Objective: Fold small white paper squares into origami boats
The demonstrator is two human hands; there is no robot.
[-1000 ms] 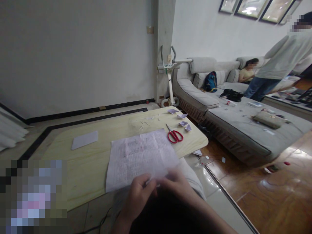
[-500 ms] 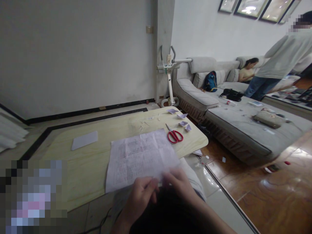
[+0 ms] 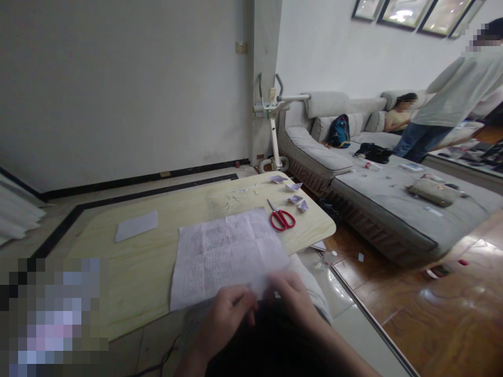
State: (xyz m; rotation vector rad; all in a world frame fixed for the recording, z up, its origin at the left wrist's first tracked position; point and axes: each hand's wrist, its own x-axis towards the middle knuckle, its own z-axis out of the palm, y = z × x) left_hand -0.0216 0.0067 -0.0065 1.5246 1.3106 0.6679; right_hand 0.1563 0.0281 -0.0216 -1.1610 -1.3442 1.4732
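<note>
A large creased sheet of printed paper (image 3: 228,251) lies on the table's near edge. Over its lower right edge my left hand (image 3: 231,310) is closed, thumb against curled fingers. My right hand (image 3: 290,294) is just to the right, its curled fingers blurred. A pale patch shows between the two hands, but I cannot make out what they hold. Red-handled scissors (image 3: 282,219) lie beyond the sheet's right corner. Several small folded paper boats (image 3: 294,199) stand behind the scissors.
The pale wooden table (image 3: 129,277) also bears a white paper stack (image 3: 136,226) at left and thin paper scraps (image 3: 234,199) toward the back. A grey sofa (image 3: 377,214) stands to the right. A person (image 3: 451,99) stands by it; another person (image 3: 397,118) sits farther back.
My right hand has shifted slightly to the right, away from the left hand. My left hand and the printed sheet stay about where they were.
</note>
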